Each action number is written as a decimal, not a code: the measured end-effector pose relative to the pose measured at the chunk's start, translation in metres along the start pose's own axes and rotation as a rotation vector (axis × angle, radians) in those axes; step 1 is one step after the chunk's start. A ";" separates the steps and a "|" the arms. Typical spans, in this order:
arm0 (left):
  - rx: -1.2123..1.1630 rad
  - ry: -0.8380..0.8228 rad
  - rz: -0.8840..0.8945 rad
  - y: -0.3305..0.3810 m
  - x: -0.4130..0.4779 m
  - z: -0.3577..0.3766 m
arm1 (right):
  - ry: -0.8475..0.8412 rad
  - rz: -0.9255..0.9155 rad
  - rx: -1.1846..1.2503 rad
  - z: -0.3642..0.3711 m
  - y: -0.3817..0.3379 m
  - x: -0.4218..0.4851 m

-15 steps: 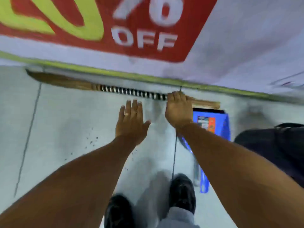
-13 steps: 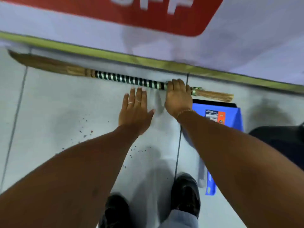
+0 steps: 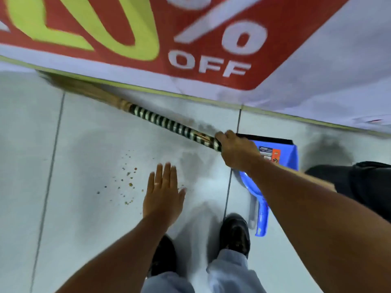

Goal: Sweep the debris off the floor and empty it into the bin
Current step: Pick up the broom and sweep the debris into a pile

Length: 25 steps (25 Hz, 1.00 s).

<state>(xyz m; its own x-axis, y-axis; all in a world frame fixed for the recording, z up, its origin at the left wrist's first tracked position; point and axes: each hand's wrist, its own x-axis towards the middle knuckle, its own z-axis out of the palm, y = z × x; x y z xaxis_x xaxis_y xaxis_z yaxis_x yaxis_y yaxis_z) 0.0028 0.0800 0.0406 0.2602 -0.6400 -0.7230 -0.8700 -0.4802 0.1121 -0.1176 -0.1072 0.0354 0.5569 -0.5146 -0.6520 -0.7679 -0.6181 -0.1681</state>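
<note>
My right hand [image 3: 237, 152] is closed round the broom [image 3: 169, 123] at its striped handle, bristle end far off to that hand's left by the wall. My left hand [image 3: 163, 195] hangs flat and empty, fingers spread. The debris [image 3: 127, 182] lies just left of it — unswept. The dustpan [image 3: 275, 161] waits under my right wrist — no bin seen.

We see a broom [image 3: 169, 123] banded black and white, a blue dustpan [image 3: 289, 157], and a red banner [image 3: 190, 39] with yellow-green digits
</note>
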 end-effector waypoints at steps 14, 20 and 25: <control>-0.007 0.090 0.093 -0.015 -0.170 -0.095 | -0.232 0.241 0.150 0.006 -0.126 -0.245; 0.047 0.039 0.014 -0.040 -0.242 -0.043 | 0.021 0.243 0.175 0.056 -0.133 -0.329; -0.007 -0.008 0.013 -0.011 -0.296 -0.011 | 0.147 0.420 0.513 0.068 -0.109 -0.352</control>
<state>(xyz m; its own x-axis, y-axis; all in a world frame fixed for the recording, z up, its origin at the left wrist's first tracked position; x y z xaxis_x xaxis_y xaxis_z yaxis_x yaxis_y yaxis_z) -0.0598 0.2684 0.2603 0.2449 -0.6415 -0.7270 -0.8703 -0.4759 0.1268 -0.2520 0.1819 0.2328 0.1876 -0.7471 -0.6377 -0.9612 -0.0060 -0.2757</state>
